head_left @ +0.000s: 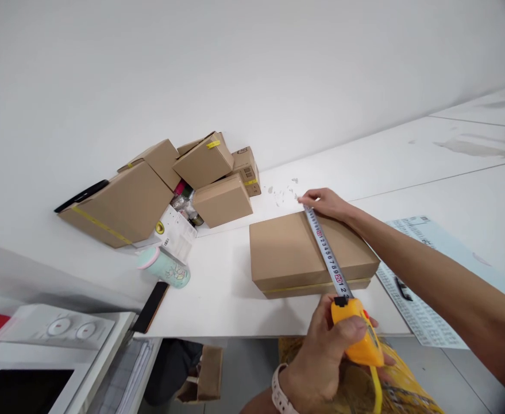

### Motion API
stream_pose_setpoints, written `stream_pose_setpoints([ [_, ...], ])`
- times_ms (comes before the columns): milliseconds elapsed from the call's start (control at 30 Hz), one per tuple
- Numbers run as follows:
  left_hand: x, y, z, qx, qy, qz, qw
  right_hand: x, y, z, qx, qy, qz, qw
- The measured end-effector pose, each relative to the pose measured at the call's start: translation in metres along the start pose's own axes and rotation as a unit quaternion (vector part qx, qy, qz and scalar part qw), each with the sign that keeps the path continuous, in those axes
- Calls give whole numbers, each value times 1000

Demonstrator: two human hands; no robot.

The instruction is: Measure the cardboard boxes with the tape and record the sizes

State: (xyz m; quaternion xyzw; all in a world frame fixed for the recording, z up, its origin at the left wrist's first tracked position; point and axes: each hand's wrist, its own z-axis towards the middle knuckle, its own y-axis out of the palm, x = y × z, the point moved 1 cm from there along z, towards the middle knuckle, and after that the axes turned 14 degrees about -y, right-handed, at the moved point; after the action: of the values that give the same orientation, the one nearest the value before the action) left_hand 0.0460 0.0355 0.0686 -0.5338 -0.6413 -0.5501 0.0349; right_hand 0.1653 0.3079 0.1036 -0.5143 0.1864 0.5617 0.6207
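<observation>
A flat brown cardboard box [286,250] lies on the white table [222,293] near its front edge. A white measuring tape blade [326,253] stretches across the box top from back to front. My right hand [325,202] pinches the far end of the blade at the box's back edge. At the front edge, my left hand [327,351] is closed round the yellow tape measure case [359,336]; a watch strap shows on that wrist.
A heap of several brown boxes [166,184] rests against the wall at the back left, with a black pen on top. A pale green bottle [166,268], a dark phone [151,306], a printed sheet [420,287] and a white machine [54,339] are nearby.
</observation>
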Motion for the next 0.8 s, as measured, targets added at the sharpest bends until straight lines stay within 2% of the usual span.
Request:
stream_pose_setpoints([
  [67, 7, -12, -16, -3, 29, 29, 999, -3, -11, -13, 98, 0, 25, 995],
  [133, 16, -31, -38, 38, 94, 73, 992, -2, -24, -40, 218, 26, 64, 974],
  [167, 20, -42, -51, 84, 137, 96, 982, 0, -30, -59, 272, 53, 87, 957],
  [233, 27, -64, -73, 200, 217, 130, 947, 8, -37, -102, 306, 85, 76, 945],
  [267, 28, -74, -81, 255, 239, 136, 927, 13, -37, -125, 305, 99, 69, 945],
  [333, 27, -91, -88, 332, 248, 129, 901, 24, -30, -167, 255, 124, 60, 957],
  [433, 23, -104, -83, 361, 226, 97, 900, 30, -11, -207, 178, 107, 72, 975],
  [533, 28, -103, -75, 330, 222, 103, 911, 16, -2, -209, 155, 25, 19, 987],
  [633, 50, -98, -72, 295, 252, 127, 913, -13, -8, -186, 175, -48, -48, 982],
  [700, 68, -94, -72, 271, 272, 131, 914, -30, -17, -165, 195, -32, -89, 976],
  [800, 88, -86, -71, 251, 279, 140, 916, -41, -28, -139, 197, 49, -146, 968],
])
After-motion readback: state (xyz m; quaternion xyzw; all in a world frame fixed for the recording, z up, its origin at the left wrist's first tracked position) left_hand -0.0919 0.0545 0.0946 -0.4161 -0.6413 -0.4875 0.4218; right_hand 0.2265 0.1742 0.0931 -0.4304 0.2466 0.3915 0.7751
